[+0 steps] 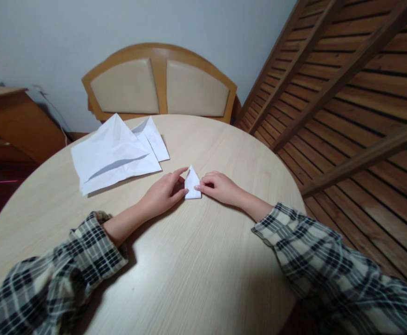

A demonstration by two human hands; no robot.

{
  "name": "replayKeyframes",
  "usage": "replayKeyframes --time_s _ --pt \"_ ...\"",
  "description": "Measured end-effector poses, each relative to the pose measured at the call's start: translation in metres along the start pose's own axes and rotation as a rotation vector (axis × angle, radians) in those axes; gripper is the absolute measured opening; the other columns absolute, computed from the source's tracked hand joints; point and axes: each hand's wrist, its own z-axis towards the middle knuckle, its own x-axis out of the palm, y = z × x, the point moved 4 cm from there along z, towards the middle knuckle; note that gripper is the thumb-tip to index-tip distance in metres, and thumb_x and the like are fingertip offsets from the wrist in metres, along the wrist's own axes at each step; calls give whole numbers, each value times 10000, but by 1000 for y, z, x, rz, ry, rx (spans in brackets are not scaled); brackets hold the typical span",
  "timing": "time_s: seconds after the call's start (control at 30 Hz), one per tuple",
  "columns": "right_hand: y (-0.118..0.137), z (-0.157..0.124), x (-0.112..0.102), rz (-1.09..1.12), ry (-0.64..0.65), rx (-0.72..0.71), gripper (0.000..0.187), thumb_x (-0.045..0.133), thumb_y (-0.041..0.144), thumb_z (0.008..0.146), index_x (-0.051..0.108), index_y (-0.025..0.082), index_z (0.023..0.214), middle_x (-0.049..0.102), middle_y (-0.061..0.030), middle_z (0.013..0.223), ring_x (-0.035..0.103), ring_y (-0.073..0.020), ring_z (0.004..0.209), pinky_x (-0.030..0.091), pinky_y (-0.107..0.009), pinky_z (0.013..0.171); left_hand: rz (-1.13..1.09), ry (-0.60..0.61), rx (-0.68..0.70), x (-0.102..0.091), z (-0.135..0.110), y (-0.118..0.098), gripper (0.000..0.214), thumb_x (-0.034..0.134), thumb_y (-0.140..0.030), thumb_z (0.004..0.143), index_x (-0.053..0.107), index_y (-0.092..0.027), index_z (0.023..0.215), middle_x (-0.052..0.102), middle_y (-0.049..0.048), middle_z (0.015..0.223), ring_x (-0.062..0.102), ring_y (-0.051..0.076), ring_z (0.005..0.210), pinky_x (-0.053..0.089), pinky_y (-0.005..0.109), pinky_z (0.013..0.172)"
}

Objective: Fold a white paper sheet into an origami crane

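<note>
A small piece of folded white paper, pointed at the top and straight along its lower edge, is between my two hands at the middle of the table. My left hand is at its left side, the thumb on the lower left edge and the index finger reaching near the peak. At the right side, my right hand pinches the paper's edge between thumb and curled fingers.
Larger creased white sheets lie at the table's back left, partly overlapping. Behind the round wooden table stands a chair with padded panels. A slatted wooden wall rises on the right, a wooden cabinet on the left.
</note>
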Motion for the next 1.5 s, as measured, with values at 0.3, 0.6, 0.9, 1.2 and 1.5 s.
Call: replayKeyframes --time_s 0.3,0.6,0.9,1.2,1.5 --pt "0 0 1 -5 -20 19 328 620 319 912 566 172 624 564 7 656 485 -131 680 316 -286 696 66 5 43 0 -1 -1 578 555 -259 894 377 -179 1438 636 121 1138 582 262 1042 465 447 934" --pt "-3 -1 2 -40 -54 45 286 646 324 878 560 181 647 569 10 672 481 -133 674 306 -283 665 124 -72 100 -3 -3 -6 415 569 -265 900 479 -194 1299 453 153 1310 479 290 1238 429 489 1049" --pt "-4 -3 1 38 -100 94 171 711 292 820 578 185 825 581 39 684 501 -115 636 321 -259 642 187 -52 183 -2 -3 -10 262 547 -235 918 561 -168 1170 553 143 1232 519 283 1174 450 488 1014" --pt "-3 -4 1 35 -94 92 192 693 303 837 609 192 971 581 48 678 505 -116 626 328 -261 652 226 -12 242 0 -1 -12 294 517 -190 930 622 -174 1205 642 110 1262 509 280 1228 417 506 1069" --pt "-3 -4 1 4 -87 90 166 677 305 851 677 182 962 598 30 679 523 -122 654 343 -261 667 219 2 224 4 -1 -9 313 500 -213 946 645 -174 1221 671 110 1257 517 286 1260 421 539 1075"
